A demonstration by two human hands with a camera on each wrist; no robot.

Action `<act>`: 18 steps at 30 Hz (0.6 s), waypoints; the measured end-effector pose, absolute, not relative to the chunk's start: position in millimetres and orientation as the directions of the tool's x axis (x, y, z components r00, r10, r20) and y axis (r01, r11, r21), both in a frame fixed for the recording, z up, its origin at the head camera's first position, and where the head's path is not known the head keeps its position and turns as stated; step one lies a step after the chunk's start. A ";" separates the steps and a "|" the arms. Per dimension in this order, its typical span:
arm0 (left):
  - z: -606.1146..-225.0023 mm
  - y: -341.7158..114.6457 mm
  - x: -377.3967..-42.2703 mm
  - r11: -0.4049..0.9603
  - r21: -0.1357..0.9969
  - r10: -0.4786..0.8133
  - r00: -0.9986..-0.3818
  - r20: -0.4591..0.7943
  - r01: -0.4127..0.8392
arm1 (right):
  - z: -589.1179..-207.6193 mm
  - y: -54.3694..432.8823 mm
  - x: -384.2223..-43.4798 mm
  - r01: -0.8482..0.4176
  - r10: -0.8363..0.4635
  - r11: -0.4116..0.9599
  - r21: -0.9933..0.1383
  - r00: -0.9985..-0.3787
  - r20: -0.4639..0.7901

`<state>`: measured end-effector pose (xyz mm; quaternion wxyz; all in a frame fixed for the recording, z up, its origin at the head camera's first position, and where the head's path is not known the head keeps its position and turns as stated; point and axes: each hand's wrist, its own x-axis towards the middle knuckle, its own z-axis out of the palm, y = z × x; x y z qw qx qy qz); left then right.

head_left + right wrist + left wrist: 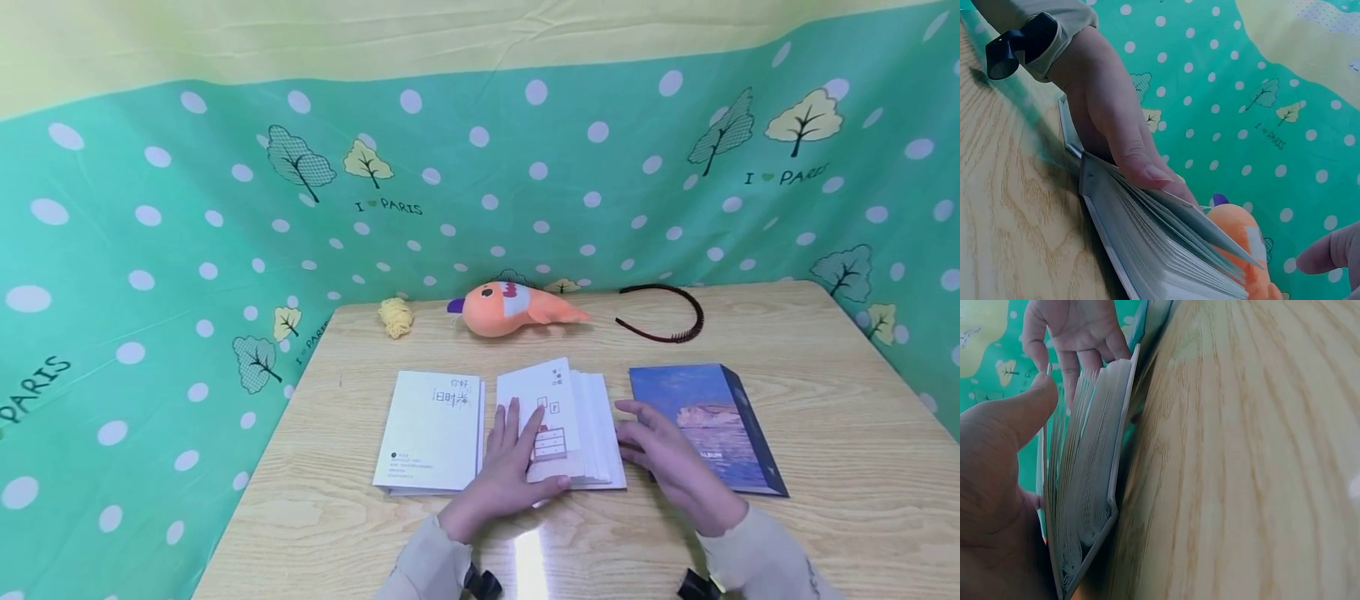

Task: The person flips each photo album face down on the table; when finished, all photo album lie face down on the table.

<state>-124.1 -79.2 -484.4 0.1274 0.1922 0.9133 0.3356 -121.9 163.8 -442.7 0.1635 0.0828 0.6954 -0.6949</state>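
Observation:
A white photo album (547, 379) with a drawn chest of drawers on its cover lies in the middle, its cover lifted slightly and its pages fanned toward the right. My left hand (510, 475) rests on that cover with fingers spread; in the right wrist view the left hand (1119, 128) lies across it near the spine. Beside the page edges is my right hand (671, 458), fingers relaxed and apart from the pages, close to a blue album (712, 417). In the left wrist view, the right hand (1082, 328) appears beyond the thick pages (1088, 462), holding nothing.
Another white album (435, 429) lies closed at the left. Along the back of the wooden table (300, 525) are a yellow yarn bundle (395, 317), an orange plush toy (495, 312) and a dark headband (697, 317). A green dotted cloth (450, 167) hangs behind.

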 end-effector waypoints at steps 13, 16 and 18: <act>-479.9 -77.9 -122.1 0.710 0.644 0.438 -0.895 -0.087 0.285 | -435.3 168.7 -121.4 0.313 -0.134 0.015 -0.950 -0.941 -0.312; -479.4 -77.2 -121.9 0.721 0.627 0.438 -0.895 -0.083 0.295 | -431.9 168.6 -120.5 0.296 -0.131 0.011 -0.955 -0.946 -0.295; -479.5 -76.3 -122.0 0.728 0.616 0.439 -0.894 -0.082 0.301 | -429.8 168.4 -120.2 0.288 -0.131 0.004 -0.958 -0.949 -0.286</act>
